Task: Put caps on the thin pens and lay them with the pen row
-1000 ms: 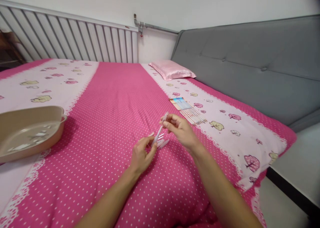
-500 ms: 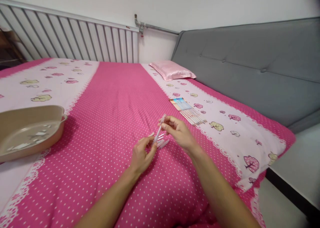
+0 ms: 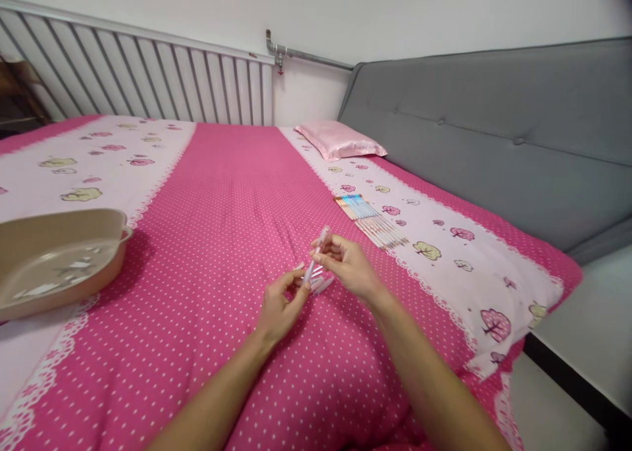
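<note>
A slim pale pen (image 3: 309, 271) slants up and to the right between my hands, over the pink polka-dot bedding. My left hand (image 3: 280, 307) pinches its lower end between thumb and fingers. Higher up, my right hand (image 3: 349, 265) grips it, and a clear pinkish end sticks out above those fingers. Just behind the left fingertips lie several pale pen pieces (image 3: 323, 284), partly covered by the hands; I cannot make out each one. Beyond my right hand, several pens (image 3: 372, 222) are lined up side by side on the bed, bluish at the far end.
At the left stands a beige plastic basin (image 3: 116, 250) with small white and dark pieces in its bottom. A pink pillow (image 3: 338, 139) lies by the grey padded headboard (image 3: 474, 122). A white radiator (image 3: 172, 79) runs along the far wall. The bed's edge drops off at the right.
My right hand has slid slightly down toward the left one, and more of the pen's clear end shows above its fingers. The left hand has hardly moved.
</note>
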Available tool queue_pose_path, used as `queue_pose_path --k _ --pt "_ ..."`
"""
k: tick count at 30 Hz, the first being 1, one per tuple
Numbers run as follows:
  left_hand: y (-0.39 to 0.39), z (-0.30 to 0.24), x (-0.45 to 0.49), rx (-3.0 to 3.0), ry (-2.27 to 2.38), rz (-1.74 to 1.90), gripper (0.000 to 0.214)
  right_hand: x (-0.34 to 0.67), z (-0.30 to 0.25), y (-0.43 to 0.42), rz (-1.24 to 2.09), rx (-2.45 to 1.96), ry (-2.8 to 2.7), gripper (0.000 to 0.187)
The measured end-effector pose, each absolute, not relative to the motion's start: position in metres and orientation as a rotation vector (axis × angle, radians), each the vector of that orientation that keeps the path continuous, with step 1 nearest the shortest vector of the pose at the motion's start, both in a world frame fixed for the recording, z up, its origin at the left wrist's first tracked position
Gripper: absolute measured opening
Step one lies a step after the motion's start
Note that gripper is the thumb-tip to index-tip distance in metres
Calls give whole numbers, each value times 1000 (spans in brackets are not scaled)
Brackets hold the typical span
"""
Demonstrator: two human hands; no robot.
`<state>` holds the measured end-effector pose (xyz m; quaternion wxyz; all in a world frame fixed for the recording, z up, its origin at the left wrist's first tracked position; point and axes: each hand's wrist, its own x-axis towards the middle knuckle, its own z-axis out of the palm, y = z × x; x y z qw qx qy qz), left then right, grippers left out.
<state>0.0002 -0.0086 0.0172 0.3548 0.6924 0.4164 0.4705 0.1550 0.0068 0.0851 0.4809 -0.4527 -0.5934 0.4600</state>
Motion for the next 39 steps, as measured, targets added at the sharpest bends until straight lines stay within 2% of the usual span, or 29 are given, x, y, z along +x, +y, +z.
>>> queue_pose_path --k 15,33,39 --pt "-8 23 0 1556 901 1111 23 155 90 4 1257 -1102 -1383 28" --pt "-6 13 1 1534 917 1128 25 154 84 7 1071 -1166 -1461 28" --pt "-8 19 1 1488 889 1098 24 156 90 3 1168 -1117 -1463 33"
